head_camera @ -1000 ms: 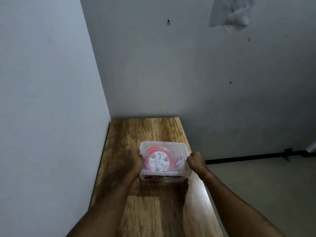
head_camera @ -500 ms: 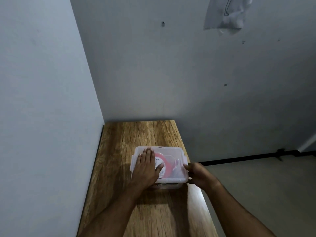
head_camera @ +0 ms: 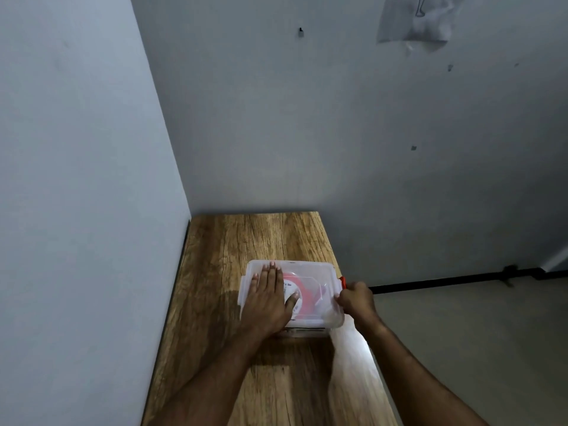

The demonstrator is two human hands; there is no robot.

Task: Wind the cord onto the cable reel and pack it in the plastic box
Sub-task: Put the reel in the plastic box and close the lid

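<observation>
Clear plastic box (head_camera: 319, 272) sits on the wooden table (head_camera: 246, 238), near the table's right edge, lid on. Thru the lid the cable reel (head_camera: 302, 290) shows inside: red w/ a white hub, lying flat, partly covered by the left hand. Can't make out the cord itself separately from the reel.

Left hand (head_camera: 267, 299) lies flat on the lid over the box's left half, fingers straight & together pointing away from the person, thumb spread out to the right over the reel's hub. Palm down, nothing gripped.

Right hand (head_camera: 356, 299) is at the box's right end, fingers curled round the lid's rim there. A small red latch (head_camera: 343, 282) sticks up at that end, just beside the knuckles; can't tell if the fingers touch it.

Both forearms come in from the bottom of the view, bare.

Table runs into a corner: grey-blue wall on the left, touching the table's long side, and another wall at its far end. 1 small dark hook (head_camera: 301, 32) sits high on the far wall; a crumpled pale sheet (head_camera: 413, 18) hangs up at the top right. Black pipe (head_camera: 455, 279) runs along the wall's base to the right of the table, above a grey floor.
</observation>
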